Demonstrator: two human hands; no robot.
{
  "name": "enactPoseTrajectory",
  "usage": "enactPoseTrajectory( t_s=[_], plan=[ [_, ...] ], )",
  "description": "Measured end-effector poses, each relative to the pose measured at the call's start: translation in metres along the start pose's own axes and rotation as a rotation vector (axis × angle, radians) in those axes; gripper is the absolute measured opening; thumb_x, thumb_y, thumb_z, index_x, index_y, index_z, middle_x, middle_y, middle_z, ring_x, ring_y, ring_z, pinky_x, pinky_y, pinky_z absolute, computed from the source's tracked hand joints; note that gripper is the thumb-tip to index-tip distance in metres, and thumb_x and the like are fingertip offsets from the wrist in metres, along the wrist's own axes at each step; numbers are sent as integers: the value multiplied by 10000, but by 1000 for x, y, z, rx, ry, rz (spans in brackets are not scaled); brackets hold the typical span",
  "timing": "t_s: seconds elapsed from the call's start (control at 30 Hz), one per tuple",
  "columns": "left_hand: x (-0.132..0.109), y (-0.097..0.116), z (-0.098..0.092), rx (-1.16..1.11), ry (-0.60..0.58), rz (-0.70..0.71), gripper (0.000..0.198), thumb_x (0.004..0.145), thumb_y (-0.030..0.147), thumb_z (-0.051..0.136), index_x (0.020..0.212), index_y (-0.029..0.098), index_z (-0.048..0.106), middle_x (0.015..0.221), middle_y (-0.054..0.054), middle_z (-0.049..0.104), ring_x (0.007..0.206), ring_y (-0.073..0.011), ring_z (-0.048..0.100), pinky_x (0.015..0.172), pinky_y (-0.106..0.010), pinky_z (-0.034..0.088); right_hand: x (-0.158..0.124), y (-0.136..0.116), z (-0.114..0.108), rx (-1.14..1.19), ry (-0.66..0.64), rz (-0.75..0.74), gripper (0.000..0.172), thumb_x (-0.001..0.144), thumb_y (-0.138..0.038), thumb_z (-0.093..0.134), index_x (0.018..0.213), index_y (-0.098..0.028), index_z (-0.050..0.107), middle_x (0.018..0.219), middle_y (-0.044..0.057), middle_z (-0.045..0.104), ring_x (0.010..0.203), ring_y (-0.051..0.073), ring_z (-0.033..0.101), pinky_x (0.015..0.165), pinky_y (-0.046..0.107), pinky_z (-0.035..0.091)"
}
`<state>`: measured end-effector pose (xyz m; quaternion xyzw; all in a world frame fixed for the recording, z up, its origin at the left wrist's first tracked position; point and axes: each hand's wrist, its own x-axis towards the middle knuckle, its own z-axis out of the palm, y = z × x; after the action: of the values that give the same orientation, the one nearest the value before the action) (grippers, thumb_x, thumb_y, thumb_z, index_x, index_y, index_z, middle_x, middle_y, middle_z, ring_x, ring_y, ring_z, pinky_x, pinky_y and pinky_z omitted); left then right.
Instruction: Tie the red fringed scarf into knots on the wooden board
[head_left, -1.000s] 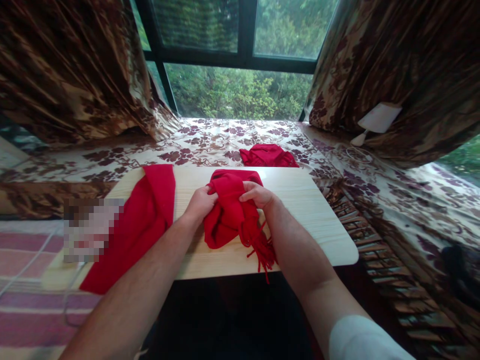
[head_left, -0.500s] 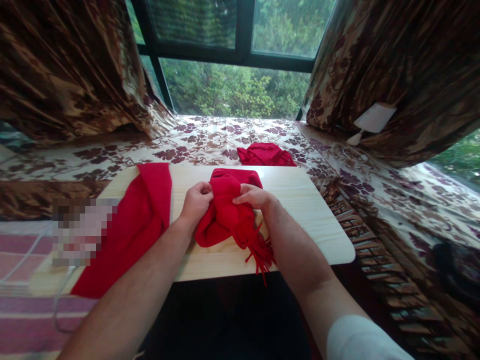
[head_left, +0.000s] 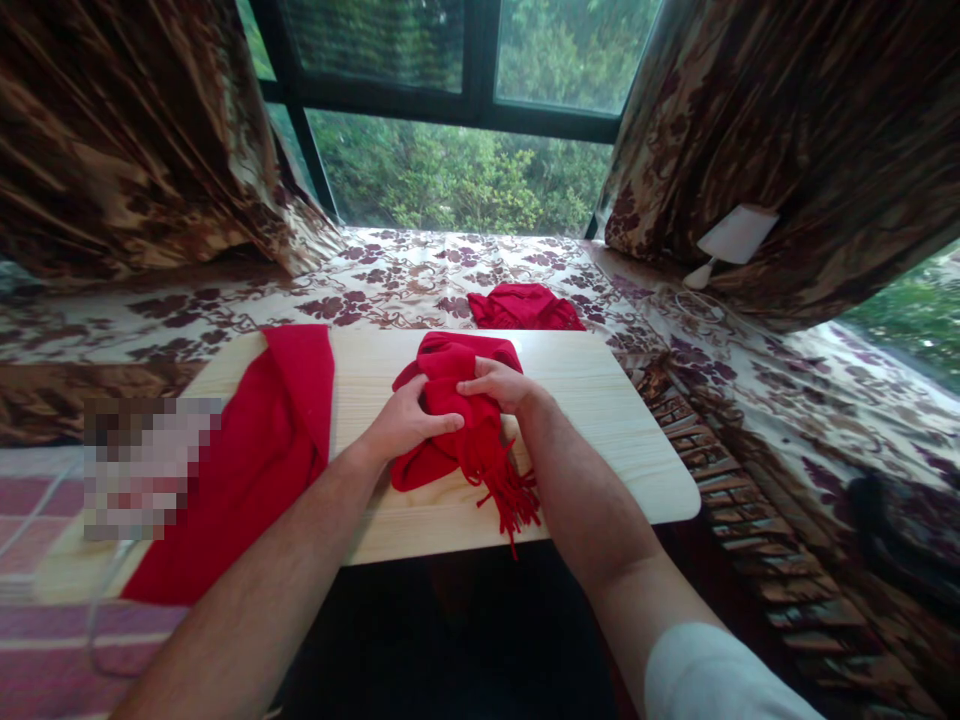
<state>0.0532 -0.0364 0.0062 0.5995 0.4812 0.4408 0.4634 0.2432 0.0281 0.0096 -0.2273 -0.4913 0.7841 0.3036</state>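
A red fringed scarf (head_left: 450,440) lies bunched in folds on the pale wooden table (head_left: 585,450), its tassels hanging toward the near edge. My left hand (head_left: 411,420) grips the scarf's left side, thumb laid across the top and fingers partly hidden in the folds. On the upper right part, my right hand (head_left: 499,384) holds the cloth between thumb and fingers. Left of my left arm, a second red cloth (head_left: 255,450) lies loosely folded across the table.
Beyond the table's far edge, another red cloth (head_left: 525,306) rests on the floral cover (head_left: 390,275). A white lamp (head_left: 739,235) leans at the right by the curtain (head_left: 795,120). At the left, a blurred-out patch (head_left: 150,465) hides an item beside a cable (head_left: 94,630).
My left hand has shifted from a pinch at the scarf's left edge to a wider hold, thumb now over the top. The tassels are drawn slightly up; the whole view has shifted slightly.
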Motion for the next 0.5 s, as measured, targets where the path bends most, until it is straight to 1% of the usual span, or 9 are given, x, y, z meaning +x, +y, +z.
enactPoseTrajectory(
  t_s=[0.07, 0.17, 0.27, 0.37, 0.43, 0.5],
  plan=[
    [1, -1, 1, -55, 8, -35, 624, 570, 397, 883, 1119, 154, 715, 1079, -81, 745, 982, -274, 686, 891, -371, 548, 0, 0, -2, 6, 0, -11, 493, 624, -195, 872, 1070, -157, 666, 947, 46, 764, 827, 179, 715, 767, 274, 595],
    [5, -1, 2, -130, -31, -105, 497, 640, 448, 842, 1008, 127, 748, 994, -91, 758, 925, -264, 698, 866, -368, 555, 0, 0, -4, -2, 23, -67, 503, 651, -239, 872, 1101, -163, 661, 1014, 54, 760, 852, 180, 713, 765, 264, 587],
    [7, 7, 3, -240, -86, -202, 522, 613, 474, 867, 969, 110, 754, 920, -98, 767, 849, -250, 712, 817, -347, 563, -1, 0, -4, -14, 27, -123, 506, 671, -283, 870, 1118, -172, 661, 1080, 62, 751, 923, 191, 708, 779, 253, 578],
    [9, 18, 6, -316, -122, -262, 599, 573, 484, 901, 1026, 120, 754, 954, -108, 775, 842, -244, 723, 783, -317, 568, -1, 0, -5, -31, 5, -139, 511, 683, -320, 866, 1130, -173, 666, 1094, 66, 747, 937, 192, 703, 798, 259, 572],
    [10, 23, 8, -310, -110, -306, 599, 551, 482, 912, 1004, 120, 761, 945, -117, 777, 844, -256, 729, 766, -316, 573, 0, 1, -6, -61, -6, -129, 490, 694, -340, 860, 1112, -162, 677, 1057, 65, 751, 890, 177, 700, 791, 257, 568],
    [12, 23, 11, -265, -78, -334, 553, 546, 458, 915, 956, 119, 767, 918, -120, 779, 840, -265, 733, 761, -323, 577, 1, 2, -6, -99, 2, -116, 467, 700, -355, 854, 1087, -156, 685, 1014, 60, 752, 843, 161, 689, 762, 246, 563]
  ],
)
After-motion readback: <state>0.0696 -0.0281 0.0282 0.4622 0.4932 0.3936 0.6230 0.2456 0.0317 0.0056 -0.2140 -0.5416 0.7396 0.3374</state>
